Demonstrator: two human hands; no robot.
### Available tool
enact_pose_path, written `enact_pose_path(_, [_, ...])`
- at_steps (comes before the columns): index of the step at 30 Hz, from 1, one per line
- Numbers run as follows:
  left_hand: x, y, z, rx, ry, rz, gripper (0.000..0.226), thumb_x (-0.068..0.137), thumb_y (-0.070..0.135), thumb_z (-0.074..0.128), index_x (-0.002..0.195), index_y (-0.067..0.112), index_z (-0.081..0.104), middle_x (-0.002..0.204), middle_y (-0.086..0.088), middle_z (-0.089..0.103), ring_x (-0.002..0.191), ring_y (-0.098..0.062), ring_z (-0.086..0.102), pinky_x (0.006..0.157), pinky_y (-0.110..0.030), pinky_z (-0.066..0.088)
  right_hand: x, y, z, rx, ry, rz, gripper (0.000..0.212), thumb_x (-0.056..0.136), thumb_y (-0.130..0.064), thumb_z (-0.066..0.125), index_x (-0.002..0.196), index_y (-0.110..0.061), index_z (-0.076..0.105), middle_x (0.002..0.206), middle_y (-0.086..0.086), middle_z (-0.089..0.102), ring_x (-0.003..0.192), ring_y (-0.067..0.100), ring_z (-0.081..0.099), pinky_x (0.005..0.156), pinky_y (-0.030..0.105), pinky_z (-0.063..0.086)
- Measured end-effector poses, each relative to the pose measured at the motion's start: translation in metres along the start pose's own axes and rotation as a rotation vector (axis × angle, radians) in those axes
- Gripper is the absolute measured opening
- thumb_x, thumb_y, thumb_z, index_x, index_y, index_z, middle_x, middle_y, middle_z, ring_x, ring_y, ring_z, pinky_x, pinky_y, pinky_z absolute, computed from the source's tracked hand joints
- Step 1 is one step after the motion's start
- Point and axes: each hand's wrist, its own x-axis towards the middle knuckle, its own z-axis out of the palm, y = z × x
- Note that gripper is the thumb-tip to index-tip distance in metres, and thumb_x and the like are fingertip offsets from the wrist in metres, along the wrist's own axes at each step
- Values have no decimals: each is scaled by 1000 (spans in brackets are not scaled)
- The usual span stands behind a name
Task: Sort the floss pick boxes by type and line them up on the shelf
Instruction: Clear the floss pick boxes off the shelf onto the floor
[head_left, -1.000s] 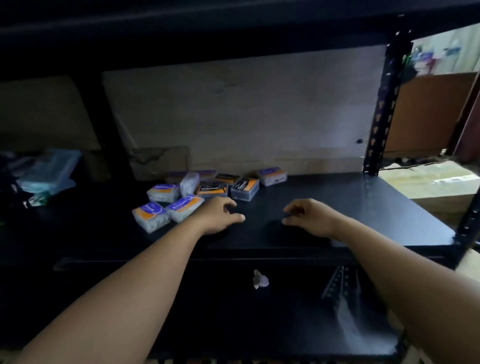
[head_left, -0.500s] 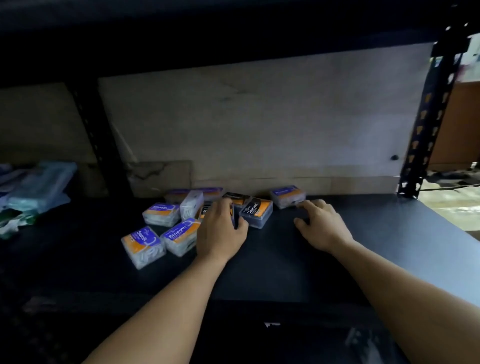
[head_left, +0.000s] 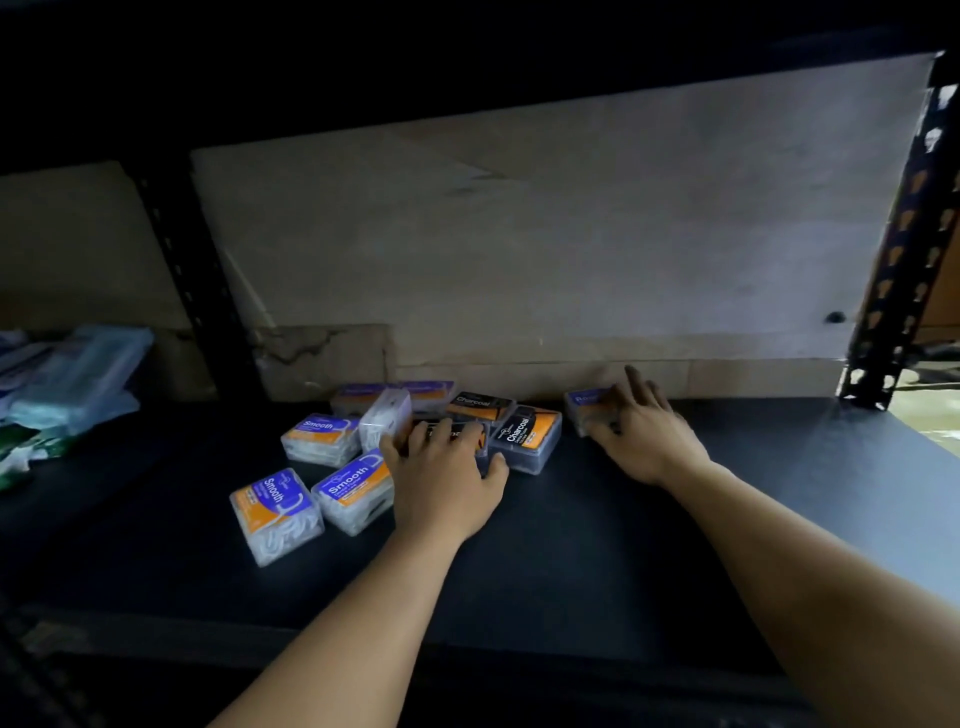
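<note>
Down on the black shelf (head_left: 727, 519), the floss pick boxes (head_left: 322, 436) sit in a loose clump left of the middle, toward the back. The left hand (head_left: 441, 488) is draped over the middle Charcoal box (head_left: 482, 441), fingers curled across its top and thumb against its right side, so it's gripping that one. The right hand (head_left: 644, 436) is on the purple-label box (head_left: 584, 402) at the right end of the clump. It's blurry though, so I can't tell if it's actually gripping or just touching.

Stuff in the way: another Charcoal box (head_left: 530, 439) lies flat between the 2 hands, just beside the left thumb, and a 3rd Charcoal box (head_left: 478, 406) sits behind it. An upright clear box (head_left: 387, 423) stands right by the left fingertips. 3 Smooth boxes (head_left: 353, 488) lie left of the left hand, the nearest one just beside it. 2 back boxes (head_left: 358, 396) are tucked against the cardboard panel (head_left: 571, 234).

Room-wise, the cardboard panel closes off the back. A right post (head_left: 904, 234) marks one end of the shelf and a left post (head_left: 192, 270) the other. A dark upper shelf (head_left: 467, 52) sits overhead. Bare shelf surface runs from the right hand over to the right post, and along the front edge under both forearms. Past the left post there's a pile of bluish plastic packs (head_left: 78, 379), well apart from the boxes.
</note>
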Motion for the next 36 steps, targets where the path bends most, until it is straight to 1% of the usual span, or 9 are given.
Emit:
enact_pose_path(3, [-4,2,-4,-58,33,9,64,87,66,34,135,30,56,131,7,57,125,-24,42,108,-53,25,-6,-1,-4,-22,37,-11,68,89,-58,44,143,-20,32,157,7,30,147,27,21,112,47,30])
enact_pose_path(6, [-5,1,-6,-123,35,13,70,81,69,31,128,30,64,134,3,54,125,-25,40,108,-47,29,-15,-1,-11,-51,70,-41,52,85,-55,52,125,-24,40,134,8,51,120,32,49,93,42,42])
enact_pose_path(8, [-5,0,-8,-131,20,21,68,76,69,32,125,34,62,135,3,54,128,-25,41,112,-48,25,-21,1,-16,-65,77,-44,55,83,-57,54,128,-28,41,131,6,47,111,34,53,86,40,45])
enact_pose_path(12, [-7,0,-8,-116,-34,58,67,74,71,38,131,40,51,122,10,60,121,-20,49,113,-49,21,-38,8,-20,-35,70,25,61,83,-61,56,135,-36,39,126,9,43,111,35,52,85,41,48])
enact_pose_path(17, [-10,-1,-14,-245,-79,47,75,74,84,50,134,40,55,116,5,51,112,-23,51,107,-45,35,-62,18,-29,-48,67,65,53,85,-54,56,133,-35,43,117,6,48,112,31,49,91,39,42])
enact_pose_path(20, [-13,-1,-16,-338,26,43,72,72,80,57,127,34,62,106,3,49,102,-22,53,95,-40,44,-77,24,-32,-42,69,84,57,84,-50,55,138,-39,40,120,5,48,115,30,48,94,40,42])
enact_pose_path(26, [-17,8,-23,-626,102,35,46,81,40,71,116,21,48,112,8,44,108,-14,47,81,-26,37,-88,24,-29,-51,132,118,58,85,-51,52,140,-38,39,122,5,47,115,30,47,95,40,41])
enact_pose_path(32, [1,38,-13,-687,95,97,37,85,46,71,110,21,58,110,3,52,105,-17,52,83,-24,39,-86,25,-26,-59,157,108,59,90,-54,49,145,-38,34,125,5,47,115,29,46,97,39,38])
enact_pose_path(36, [7,56,-1,-653,-15,73,63,78,54,76,131,27,56,128,0,46,117,-18,51,88,-26,41,-85,28,-24,-49,162,100,59,90,-55,48,144,-39,32,124,5,47,114,29,47,97,40,39])
